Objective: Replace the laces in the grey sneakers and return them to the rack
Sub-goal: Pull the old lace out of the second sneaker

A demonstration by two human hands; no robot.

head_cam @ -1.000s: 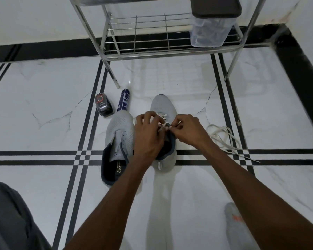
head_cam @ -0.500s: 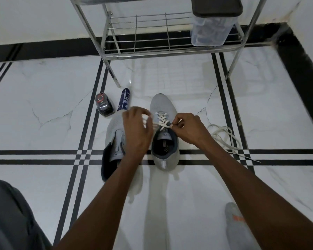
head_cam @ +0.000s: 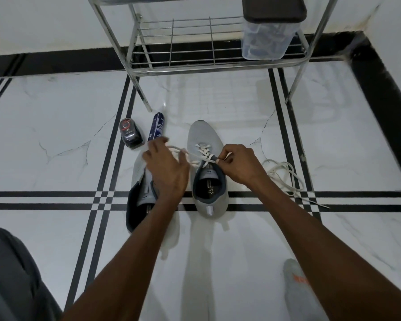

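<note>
Since a second ago the left hand [head_cam: 166, 169] has been swung out toward 10 o'clock, away from the right hand [head_cam: 237, 166], so the white lace [head_cam: 203, 152] is now drawn taut across the gap instead of being bunched between the knuckles. From the head view, which is the only one given, one lace end is held by the left hand with fingers loosely curled around it, and the other end is pinched at the top eyelet by the right hand, probably so the crossings get snugged down evenly. The right-side sneaker [head_cam: 206, 181] is seen laced most of the way up, sitting at the centre of the floor with its toe pointing to 12 o'clock. The second sneaker [head_cam: 140, 188] is just beside it at 9 o'clock, partly hidden under the left wrist, and no lace can be made out in it. A loose lace [head_cam: 285, 177] is left in a heap at 3 o'clock, likely kept within reach for that shoe. The rack [head_cam: 206, 63] is up at 12 o'clock, well apart, with a clear lidded container [head_cam: 267, 40] on its shelf. A small black tin [head_cam: 130, 133] and a blue spray can [head_cam: 156, 127] are parked at 11 o'clock.
</note>
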